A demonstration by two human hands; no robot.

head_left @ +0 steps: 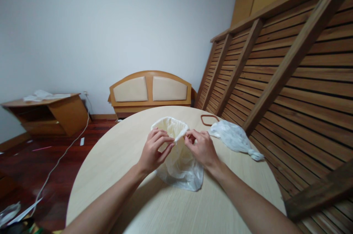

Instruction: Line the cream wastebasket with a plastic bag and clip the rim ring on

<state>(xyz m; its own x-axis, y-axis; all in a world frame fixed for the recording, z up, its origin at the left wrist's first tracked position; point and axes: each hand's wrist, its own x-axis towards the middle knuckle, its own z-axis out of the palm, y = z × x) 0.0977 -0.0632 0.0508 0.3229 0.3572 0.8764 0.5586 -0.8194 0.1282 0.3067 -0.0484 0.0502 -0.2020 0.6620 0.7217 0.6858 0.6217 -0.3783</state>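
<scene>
A translucent white plastic bag (179, 168) stands on the round table with its mouth open and its rim folded over. My left hand (157, 149) pinches the near edge of that rim between thumb and fingers. On the right side of the rim, my right hand (201, 147) also grips the plastic, fingers curled. The bag's lower part hangs below both hands and spreads on the tabletop. Whatever lies deep inside it is hidden from view.
On the round table (110, 175), a filled white plastic bag (234, 136) lies right, beside a brown rounded frame (209, 120). Wooden slats (275, 90) lean close on the right. A headboard (150, 92) stands behind; a low cabinet (49, 111) and a cable (64, 153) are left.
</scene>
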